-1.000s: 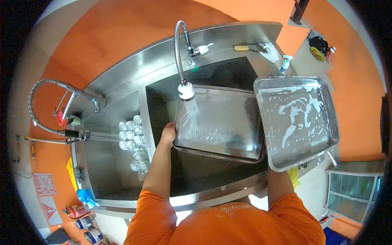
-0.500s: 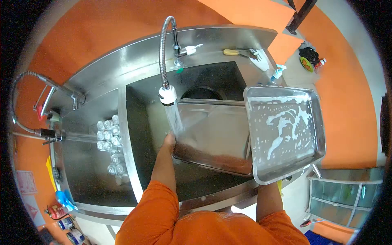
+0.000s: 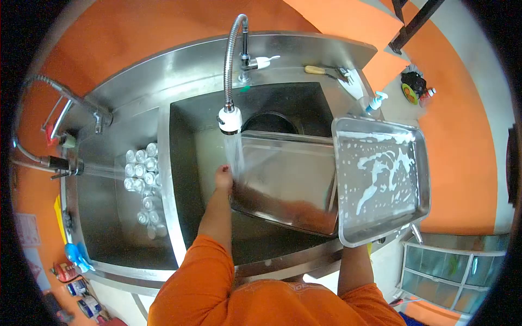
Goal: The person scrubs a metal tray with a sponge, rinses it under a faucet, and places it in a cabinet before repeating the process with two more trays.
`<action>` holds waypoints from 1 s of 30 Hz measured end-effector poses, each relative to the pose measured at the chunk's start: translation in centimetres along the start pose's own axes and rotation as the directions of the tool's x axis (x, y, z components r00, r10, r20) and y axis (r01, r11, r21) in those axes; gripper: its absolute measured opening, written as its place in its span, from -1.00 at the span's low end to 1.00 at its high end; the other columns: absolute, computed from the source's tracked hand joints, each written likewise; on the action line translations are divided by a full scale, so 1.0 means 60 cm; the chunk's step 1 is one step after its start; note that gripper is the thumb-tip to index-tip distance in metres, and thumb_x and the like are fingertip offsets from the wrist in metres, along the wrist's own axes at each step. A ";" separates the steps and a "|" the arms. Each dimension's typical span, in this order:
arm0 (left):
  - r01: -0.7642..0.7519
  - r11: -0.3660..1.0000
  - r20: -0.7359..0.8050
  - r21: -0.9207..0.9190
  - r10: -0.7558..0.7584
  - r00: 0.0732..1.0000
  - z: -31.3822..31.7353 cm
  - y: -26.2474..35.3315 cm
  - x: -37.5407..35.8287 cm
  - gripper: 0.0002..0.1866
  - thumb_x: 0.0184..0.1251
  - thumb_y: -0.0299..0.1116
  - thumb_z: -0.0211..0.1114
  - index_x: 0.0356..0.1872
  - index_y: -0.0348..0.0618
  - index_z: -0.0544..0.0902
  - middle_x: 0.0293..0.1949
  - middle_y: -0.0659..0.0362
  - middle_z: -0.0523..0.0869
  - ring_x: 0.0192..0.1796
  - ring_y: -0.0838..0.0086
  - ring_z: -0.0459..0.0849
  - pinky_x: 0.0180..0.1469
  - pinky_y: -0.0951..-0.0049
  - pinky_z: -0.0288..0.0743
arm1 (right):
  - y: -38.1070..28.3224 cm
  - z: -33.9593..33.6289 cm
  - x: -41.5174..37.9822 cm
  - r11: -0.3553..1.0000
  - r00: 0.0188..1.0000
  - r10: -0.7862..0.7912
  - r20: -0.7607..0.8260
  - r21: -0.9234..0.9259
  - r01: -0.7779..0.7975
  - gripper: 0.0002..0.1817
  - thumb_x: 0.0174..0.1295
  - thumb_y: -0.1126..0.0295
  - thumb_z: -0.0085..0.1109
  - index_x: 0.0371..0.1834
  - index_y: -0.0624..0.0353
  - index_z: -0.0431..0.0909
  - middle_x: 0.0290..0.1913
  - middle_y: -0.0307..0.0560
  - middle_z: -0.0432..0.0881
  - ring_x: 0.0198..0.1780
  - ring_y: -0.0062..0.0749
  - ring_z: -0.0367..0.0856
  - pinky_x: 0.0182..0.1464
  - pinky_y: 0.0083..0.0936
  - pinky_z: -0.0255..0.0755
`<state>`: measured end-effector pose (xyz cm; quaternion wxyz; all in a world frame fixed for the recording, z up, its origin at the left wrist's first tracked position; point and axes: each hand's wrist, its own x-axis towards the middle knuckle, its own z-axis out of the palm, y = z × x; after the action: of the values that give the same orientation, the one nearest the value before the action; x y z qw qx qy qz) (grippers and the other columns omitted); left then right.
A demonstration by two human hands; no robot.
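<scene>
A stainless-steel tray (image 3: 283,174) sits in the right basin, under water from the white faucet head (image 3: 230,119). At its left edge is my left hand (image 3: 223,178), closed on the rim, its fingers partly hidden. A second metal tray (image 3: 391,201), marked with white suds, overlaps the first tray's right end and reaches past the basin's edge. My right forearm goes beneath this soapy tray, which hides the hand; what it holds cannot be seen.
Several cans (image 3: 142,174) stand in the left basin (image 3: 103,228), sprayed by another faucet (image 3: 68,165). A soap pump bottle (image 3: 374,104) and a wooden-handled tool (image 3: 318,70) are on the ledge behind the soapy tray. A blue cloth (image 3: 79,257) hangs at the left front corner.
The camera view has shifted slightly. My left hand is a little higher along the tray's left edge, and the reflections in that tray differ. The soapy tray stays nearly in place.
</scene>
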<state>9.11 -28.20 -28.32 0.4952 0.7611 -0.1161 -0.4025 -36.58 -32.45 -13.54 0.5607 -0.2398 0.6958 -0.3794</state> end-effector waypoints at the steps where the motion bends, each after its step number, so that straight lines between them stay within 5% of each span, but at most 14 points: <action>1: -0.060 0.998 -0.054 -0.012 0.059 0.997 0.000 -0.027 0.016 -0.72 0.16 -0.43 0.00 -0.12 -0.27 0.52 -0.28 0.10 0.62 -0.26 0.34 0.58 -0.14 0.38 0.44 | -0.001 0.003 0.001 1.000 1.000 0.002 0.001 -0.003 -0.002 -0.32 0.16 -0.14 -0.17 0.11 0.25 0.33 0.06 0.06 0.41 0.04 -0.13 0.38 0.08 -0.33 0.21; 4: 0.043 0.984 -0.033 0.171 -0.038 0.999 -0.014 0.014 -0.031 -0.72 0.17 -0.39 0.00 -0.12 -0.26 0.52 -0.30 0.09 0.62 -0.27 0.33 0.58 -0.15 0.35 0.43 | -0.001 0.009 0.009 1.000 1.000 -0.003 0.009 -0.015 0.003 -0.32 0.16 -0.13 -0.17 0.11 0.25 0.33 0.06 0.06 0.41 0.04 -0.13 0.38 0.08 -0.34 0.21; 7: 0.303 0.930 0.306 -0.206 -0.233 0.923 -0.034 0.088 -0.091 -0.67 0.22 -0.31 -0.03 -0.08 -0.24 0.51 -0.22 0.05 0.61 -0.22 0.30 0.56 -0.09 0.34 0.39 | -0.002 0.026 0.019 1.000 1.000 -0.003 0.022 -0.029 0.004 -0.33 0.16 -0.13 -0.17 0.11 0.26 0.34 0.06 0.06 0.42 0.03 -0.14 0.38 0.07 -0.34 0.21; 13: 0.117 0.992 0.275 -0.055 -0.098 0.956 -0.039 0.053 -0.046 -0.57 0.26 -0.13 -0.11 -0.07 -0.24 0.50 -0.21 0.02 0.59 -0.15 0.23 0.52 -0.07 0.24 0.36 | 0.001 0.049 0.027 0.999 0.999 -0.009 0.038 -0.045 0.010 -0.33 0.17 -0.12 -0.16 0.11 0.26 0.34 0.06 0.05 0.42 0.03 -0.14 0.39 0.07 -0.35 0.21; 16: 0.237 0.962 0.239 -0.137 -0.200 0.950 -0.038 0.073 -0.060 -0.55 0.26 -0.09 -0.13 -0.07 -0.25 0.50 -0.19 0.00 0.57 -0.16 0.22 0.51 -0.08 0.23 0.36 | 0.003 0.058 0.031 0.999 0.999 -0.009 0.049 -0.050 0.011 -0.34 0.17 -0.11 -0.16 0.10 0.26 0.34 0.06 0.05 0.42 0.03 -0.15 0.39 0.07 -0.35 0.21; 19: 0.233 0.868 0.216 0.439 -0.353 0.910 -0.077 0.133 -0.116 -0.52 0.28 -0.07 -0.16 -0.03 -0.25 0.47 -0.15 -0.02 0.55 -0.14 0.21 0.50 -0.04 0.28 0.34 | 0.002 0.061 0.031 0.999 0.999 -0.015 0.050 -0.051 0.018 -0.34 0.17 -0.11 -0.16 0.10 0.27 0.34 0.06 0.05 0.42 0.02 -0.15 0.39 0.07 -0.35 0.21; 22: 0.151 0.936 0.398 0.318 -0.277 0.875 -0.095 -0.047 -0.006 -0.50 0.30 -0.06 -0.18 0.01 -0.27 0.45 -0.11 -0.02 0.54 -0.12 0.20 0.49 0.00 0.31 0.31 | -0.002 0.066 0.032 0.998 0.998 -0.020 0.056 -0.055 0.023 -0.34 0.18 -0.10 -0.16 0.10 0.27 0.34 0.06 0.05 0.42 0.02 -0.15 0.39 0.07 -0.35 0.21; 25: -0.141 0.878 0.301 0.458 -0.004 0.954 -0.102 -0.042 -0.029 -0.49 0.31 -0.07 -0.19 0.01 -0.30 0.44 -0.07 -0.05 0.53 -0.08 0.20 0.49 0.01 0.27 0.30 | -0.001 0.071 0.034 0.998 0.998 -0.019 0.063 -0.060 0.023 -0.35 0.18 -0.10 -0.16 0.10 0.27 0.34 0.05 0.05 0.42 0.02 -0.16 0.39 0.07 -0.36 0.21; 28: 0.262 0.951 0.170 0.167 -0.289 0.942 -0.101 0.019 -0.083 -0.50 0.32 -0.09 -0.21 0.02 -0.32 0.42 -0.01 -0.10 0.50 -0.02 0.19 0.48 0.04 0.26 0.29 | -0.003 0.079 0.035 0.997 0.997 -0.021 0.080 -0.070 0.027 -0.35 0.18 -0.09 -0.15 0.10 0.28 0.34 0.05 0.04 0.42 0.02 -0.16 0.39 0.06 -0.36 0.21; 30: 0.269 0.947 0.180 0.178 -0.300 0.937 -0.115 0.006 -0.082 -0.49 0.33 -0.08 -0.22 0.02 -0.33 0.41 0.01 -0.12 0.48 0.00 0.17 0.47 0.05 0.27 0.28 | -0.005 0.078 0.034 0.997 0.996 -0.023 0.085 -0.070 0.029 -0.35 0.18 -0.09 -0.15 0.10 0.28 0.34 0.05 0.04 0.42 0.02 -0.16 0.39 0.06 -0.36 0.22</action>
<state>11.03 -21.00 -24.30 0.3581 0.7596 -0.0849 -0.5362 -32.61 -35.41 -14.92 0.5755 -0.2846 0.6815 -0.3511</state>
